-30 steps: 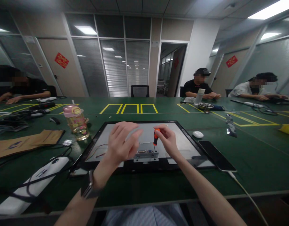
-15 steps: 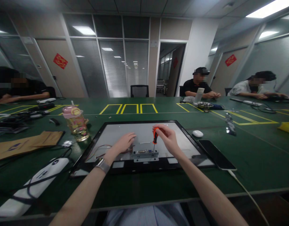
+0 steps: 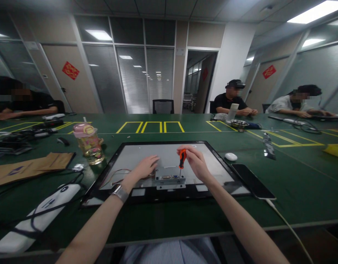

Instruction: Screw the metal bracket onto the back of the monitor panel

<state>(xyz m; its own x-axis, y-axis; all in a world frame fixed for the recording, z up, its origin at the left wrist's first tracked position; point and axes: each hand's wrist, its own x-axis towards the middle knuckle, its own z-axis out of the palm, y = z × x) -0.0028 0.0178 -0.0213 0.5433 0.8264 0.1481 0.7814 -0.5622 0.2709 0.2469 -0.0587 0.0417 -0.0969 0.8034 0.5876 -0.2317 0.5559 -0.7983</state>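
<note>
R grip [image 3: 195,163] is closed around the orange-black screwdriver [image 3: 182,158], fingers near the top of its handle; shaft goes down almost upright to the right end of the metal bracket [image 3: 171,182]. Whether the tip sits in a screw is too small to tell. Taking bracket as clock centre (12 = away from person), L grip [image 3: 142,168] lies at approx. 10 o'clock, palm down w/ fingers loosely stretched; if it holds or presses smth, I cannot tell. The bracket stands on the near part of the grey panel [image 3: 130,154], w/ connectors along its front. To do this well, I would keep the shaft in line w/ the screw axis, press down gently & turn slowly, so the tip doesn't slip and scratch the panel; L grip could steady the bracket's left end. Thin wires [image 3: 116,171] at 9 o'clock run close to L grip, they could get caught. Farther on the worktop [image 3: 303,183]: phone [image 3: 253,179] at 3 o'clock, w/ white cable [image 3: 291,227] near the R forearm, prob. the main snag risk; white case [image 3: 231,157] at 2; bottle [image 3: 88,143] at 10, a spill risk if knocked; paper bag [image 3: 28,168] at 9.
</note>
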